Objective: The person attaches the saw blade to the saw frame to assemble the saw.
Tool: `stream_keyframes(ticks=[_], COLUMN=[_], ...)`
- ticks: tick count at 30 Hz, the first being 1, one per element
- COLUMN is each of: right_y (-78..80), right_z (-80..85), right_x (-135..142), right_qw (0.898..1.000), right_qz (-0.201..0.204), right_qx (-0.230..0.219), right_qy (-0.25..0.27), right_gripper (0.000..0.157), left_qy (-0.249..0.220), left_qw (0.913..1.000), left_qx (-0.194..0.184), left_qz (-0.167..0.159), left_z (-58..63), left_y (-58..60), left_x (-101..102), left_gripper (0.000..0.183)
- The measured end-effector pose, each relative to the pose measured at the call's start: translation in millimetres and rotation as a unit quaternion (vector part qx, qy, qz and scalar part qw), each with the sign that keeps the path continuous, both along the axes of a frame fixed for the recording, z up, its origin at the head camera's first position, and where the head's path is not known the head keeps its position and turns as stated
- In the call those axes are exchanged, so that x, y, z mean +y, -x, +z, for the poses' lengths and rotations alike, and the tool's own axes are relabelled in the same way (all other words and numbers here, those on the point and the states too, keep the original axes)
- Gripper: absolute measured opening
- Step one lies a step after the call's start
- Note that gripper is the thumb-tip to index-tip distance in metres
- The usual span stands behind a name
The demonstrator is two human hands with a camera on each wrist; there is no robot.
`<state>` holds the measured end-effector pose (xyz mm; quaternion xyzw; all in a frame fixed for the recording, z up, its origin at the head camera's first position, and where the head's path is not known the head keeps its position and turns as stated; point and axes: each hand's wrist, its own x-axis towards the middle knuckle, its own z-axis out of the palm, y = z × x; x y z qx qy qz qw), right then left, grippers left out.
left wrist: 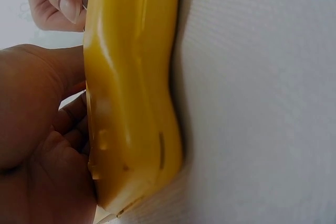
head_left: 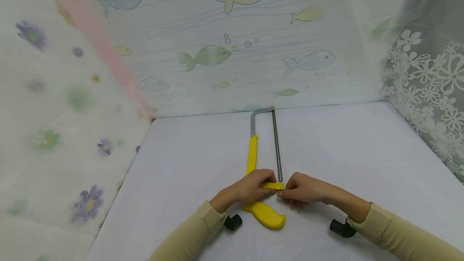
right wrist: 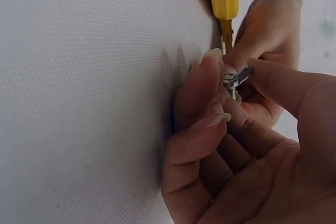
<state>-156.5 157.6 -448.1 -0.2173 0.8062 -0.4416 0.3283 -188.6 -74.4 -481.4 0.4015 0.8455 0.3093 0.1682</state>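
A hacksaw with a yellow handle [head_left: 268, 216] and a grey metal bow lies on the white table, its dark blade [head_left: 277, 144] to the right. My left hand [head_left: 253, 186] grips the yellow crosspiece at the blade's near end. Close against it, my right hand [head_left: 306, 189] pinches a small shiny wing nut [right wrist: 243, 74] between thumb and fingers. In the left wrist view the yellow handle [left wrist: 131, 87] fills the middle, with the left palm beside it and right fingertips at the top. Left fingers partly hide the crosspiece.
The white cloth-covered table [head_left: 188, 152] reaches back to a fish-print curtain [head_left: 253, 51]. A flower-print curtain [head_left: 54, 112] hangs at the left, white lace [head_left: 431, 79] at the right. Black wrist-camera mounts [head_left: 233, 222] sit under both sleeves.
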Motion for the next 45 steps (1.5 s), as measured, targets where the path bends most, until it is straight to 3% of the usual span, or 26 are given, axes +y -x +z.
stream_keyframes(ticks=[11,22,30,39,45], right_y=[1.1,2.4,0.9,0.9,2.0], right_z=[-0.1,0.3,0.5,-0.4,-0.1], right_x=[7,12,8,4,2], right_qw=[1.000,1.000,1.000,1.000,1.000], right_qz=[0.012,0.010,0.016,0.020,0.014], right_qx=[-0.013,0.029,0.014,0.001,-0.001], right_qy=[0.011,0.000,0.001,0.008,0.004], right_gripper=[0.026,0.011,0.012,0.039,0.039], left_qy=[0.003,0.000,-0.001,-0.001,-0.002], left_qw=[0.9999,0.9998,0.9999,0.9998,0.9999], left_qx=[0.016,0.017,0.013,0.016,0.015], left_qz=[-0.004,-0.005,-0.005,-0.007,-0.008], left_z=[-0.8,2.7,1.4,1.4,2.3], left_y=[-0.6,-1.3,-1.0,-1.0,-1.3], left_x=[0,1,1,0,0], left_gripper=[0.010,0.009,0.009,0.009,0.008])
